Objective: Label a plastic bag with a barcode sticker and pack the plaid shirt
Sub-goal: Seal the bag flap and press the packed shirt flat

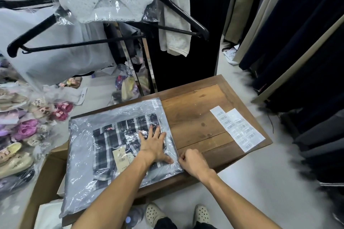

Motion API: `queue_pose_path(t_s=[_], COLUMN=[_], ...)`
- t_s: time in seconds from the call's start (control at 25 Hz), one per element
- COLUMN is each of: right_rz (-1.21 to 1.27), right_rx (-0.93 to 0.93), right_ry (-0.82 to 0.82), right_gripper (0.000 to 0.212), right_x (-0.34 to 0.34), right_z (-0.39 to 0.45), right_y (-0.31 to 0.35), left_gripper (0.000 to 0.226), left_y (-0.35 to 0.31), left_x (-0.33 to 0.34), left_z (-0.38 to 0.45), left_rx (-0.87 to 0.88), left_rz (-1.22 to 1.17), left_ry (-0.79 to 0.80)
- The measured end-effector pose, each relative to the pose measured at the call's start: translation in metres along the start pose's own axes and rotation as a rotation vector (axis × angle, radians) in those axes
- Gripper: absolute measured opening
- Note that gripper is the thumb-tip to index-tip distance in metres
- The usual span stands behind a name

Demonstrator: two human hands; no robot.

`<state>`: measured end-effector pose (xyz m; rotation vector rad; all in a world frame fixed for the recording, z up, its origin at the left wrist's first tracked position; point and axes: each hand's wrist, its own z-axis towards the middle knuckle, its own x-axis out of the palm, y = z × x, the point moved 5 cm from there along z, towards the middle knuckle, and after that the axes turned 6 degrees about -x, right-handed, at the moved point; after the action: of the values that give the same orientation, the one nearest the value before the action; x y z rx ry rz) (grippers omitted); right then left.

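A clear plastic bag (81, 169) lies flat on the left half of the wooden table (195, 115). Folded inside it is the black-and-white plaid shirt (113, 139) with a brown paper tag (121, 158). A barcode sticker (156, 102) is stuck at the bag's far right corner. My left hand (154, 145) presses flat on the bag over the shirt, fingers spread. Fingers curled, my right hand (191, 161) pinches the bag's right edge near the front corner. Two sheets of barcode stickers (238, 128) lie on the right of the table.
Black hangers (74, 42) and bagged garments hang above the table's far left. Bagged slippers (24, 132) pile at the left beside cardboard boxes (46, 182). Dark clothes hang along the right. My feet in pale clogs (154, 214) stand at the table's front.
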<state>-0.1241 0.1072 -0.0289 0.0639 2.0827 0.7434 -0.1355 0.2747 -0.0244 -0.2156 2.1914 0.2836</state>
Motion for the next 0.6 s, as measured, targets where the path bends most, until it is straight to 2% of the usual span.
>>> queue_pose_path(t_s=[0.28, 0.52, 0.6], right_rz=[0.017, -0.054, -0.094], right_rx=[0.012, -0.011, -0.008], right_ry=[0.128, 0.272, 0.311], right_gripper=[0.025, 0.033, 0.029], right_x=[0.001, 0.003, 0.002], right_z=[-0.009, -0.009, -0.006], right_y=[-0.011, -0.015, -0.013], left_gripper=[0.135, 0.133, 0.132], left_y=[-0.006, -0.01, -0.012], left_x=[-0.004, -0.001, -0.001], left_z=[-0.001, 0.0, -0.002], left_rx=[-0.055, -0.093, -0.118], left_rz=[-0.008, -0.01, -0.023], left_ry=[0.036, 0.054, 0.067])
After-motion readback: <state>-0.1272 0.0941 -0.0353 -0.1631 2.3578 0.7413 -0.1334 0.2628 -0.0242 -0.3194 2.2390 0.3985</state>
